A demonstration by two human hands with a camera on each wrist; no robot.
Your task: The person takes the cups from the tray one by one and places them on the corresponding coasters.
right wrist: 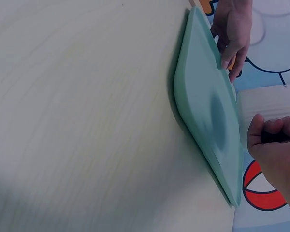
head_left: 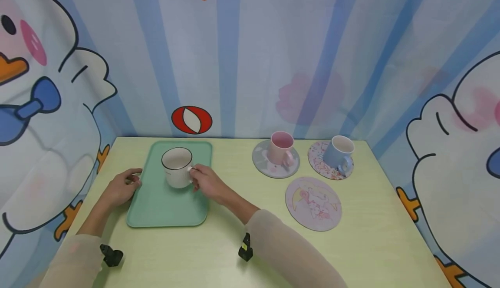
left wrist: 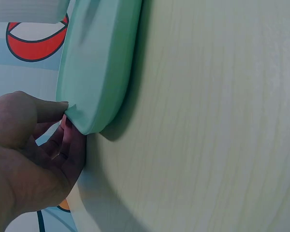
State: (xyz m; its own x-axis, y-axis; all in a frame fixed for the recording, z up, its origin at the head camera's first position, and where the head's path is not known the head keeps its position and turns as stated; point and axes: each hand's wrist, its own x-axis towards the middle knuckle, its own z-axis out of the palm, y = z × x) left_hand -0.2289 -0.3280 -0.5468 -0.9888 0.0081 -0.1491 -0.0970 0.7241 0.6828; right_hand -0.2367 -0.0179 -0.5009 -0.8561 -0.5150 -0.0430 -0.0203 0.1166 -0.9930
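Note:
My right hand grips a white mug with a dark rim by its handle. The mug is upright over the green tray, which bears a shadow below it in the right wrist view. On the tray's left side, my left hand pinches the rim. In the left wrist view the thumb of my left hand lies on the tray's edge, its other fingers curled outside and under it. The mug shows only partly there. Curled fingers of my right hand appear beside the mug in the right wrist view.
To the right, a pink mug stands on a grey round coaster and a blue mug on a patterned coaster. A pink round coaster lies nearer on the table. A printed curtain hangs behind.

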